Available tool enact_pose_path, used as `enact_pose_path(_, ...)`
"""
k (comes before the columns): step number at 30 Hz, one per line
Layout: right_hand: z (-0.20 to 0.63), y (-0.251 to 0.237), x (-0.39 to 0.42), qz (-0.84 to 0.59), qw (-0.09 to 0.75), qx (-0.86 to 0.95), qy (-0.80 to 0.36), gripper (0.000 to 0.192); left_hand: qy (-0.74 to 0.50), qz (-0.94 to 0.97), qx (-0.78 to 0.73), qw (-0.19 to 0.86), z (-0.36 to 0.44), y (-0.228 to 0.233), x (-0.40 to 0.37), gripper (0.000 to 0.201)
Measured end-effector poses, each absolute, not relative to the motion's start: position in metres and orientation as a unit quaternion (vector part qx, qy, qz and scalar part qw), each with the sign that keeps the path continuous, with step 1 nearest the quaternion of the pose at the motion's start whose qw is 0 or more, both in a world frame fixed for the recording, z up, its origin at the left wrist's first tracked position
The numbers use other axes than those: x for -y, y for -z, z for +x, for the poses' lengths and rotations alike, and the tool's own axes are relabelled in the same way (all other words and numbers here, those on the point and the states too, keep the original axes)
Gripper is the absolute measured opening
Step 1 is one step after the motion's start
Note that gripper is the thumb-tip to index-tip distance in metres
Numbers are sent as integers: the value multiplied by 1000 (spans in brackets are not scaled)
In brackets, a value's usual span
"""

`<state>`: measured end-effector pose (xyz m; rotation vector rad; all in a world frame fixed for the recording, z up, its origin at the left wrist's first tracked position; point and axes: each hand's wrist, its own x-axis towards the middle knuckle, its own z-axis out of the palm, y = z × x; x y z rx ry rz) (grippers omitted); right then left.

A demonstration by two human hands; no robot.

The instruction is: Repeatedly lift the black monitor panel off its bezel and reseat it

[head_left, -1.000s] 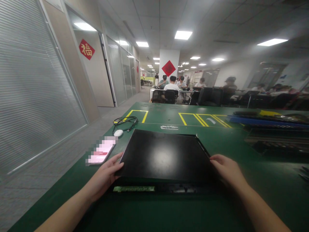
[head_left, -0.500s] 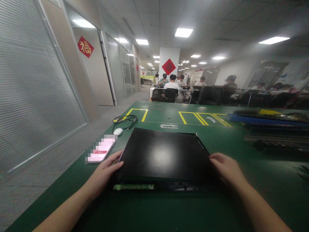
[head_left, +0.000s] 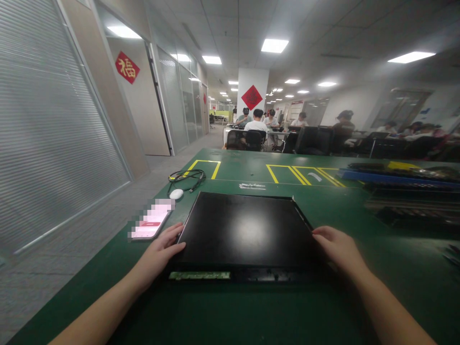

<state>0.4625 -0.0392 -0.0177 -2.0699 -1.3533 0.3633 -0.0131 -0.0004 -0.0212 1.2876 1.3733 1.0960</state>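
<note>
A flat black display panel (head_left: pixel 223 230) lies in front of me, its dark face up and a ceiling light mirrored in it. Along its near edge runs a narrow green circuit board (head_left: pixel 199 275) beside a black strip. My left hand (head_left: pixel 161 251) grips the panel's left edge, thumb on top. On the opposite edge, my right hand (head_left: pixel 339 247) pinches the side with thumb and fingers; some of those fingers are hidden in shadow. Whether the panel's underside touches the green table (head_left: pixel 230 316) I cannot tell.
Left of the panel lie a phone (head_left: pixel 153 223), a white oval object (head_left: pixel 176 194) and a coiled black cable (head_left: pixel 187 179). Stacked dark parts and a blue tray (head_left: pixel 395 176) are at the right. Yellow tape (head_left: pixel 272 173) marks the table's far side. People sit beyond.
The panel's far edge has come slightly down and toward me. Both hands keep their hold at its sides, and the view has shifted a little.
</note>
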Motion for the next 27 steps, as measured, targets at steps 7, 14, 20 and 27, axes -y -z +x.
enact_pose_path(7, 464, 18, 39, -787, 312, 515, -136, 30, -425, 550, -571, 437, -15, 26, -4, 46)
enact_pose_path(14, 463, 16, 39, -790, 307, 513, -131, 29, -409, 569, -586, 406, -18, 36, -10, 44)
enact_pose_path(20, 465, 19, 38, -785, 316, 517, -130, 28, -400, 575, -589, 403, -19, 39, -11, 44)
enact_pose_path(27, 463, 16, 38, -790, 308, 512, -137, 30, -402, 576, -592, 394, -20, 41, -12, 43)
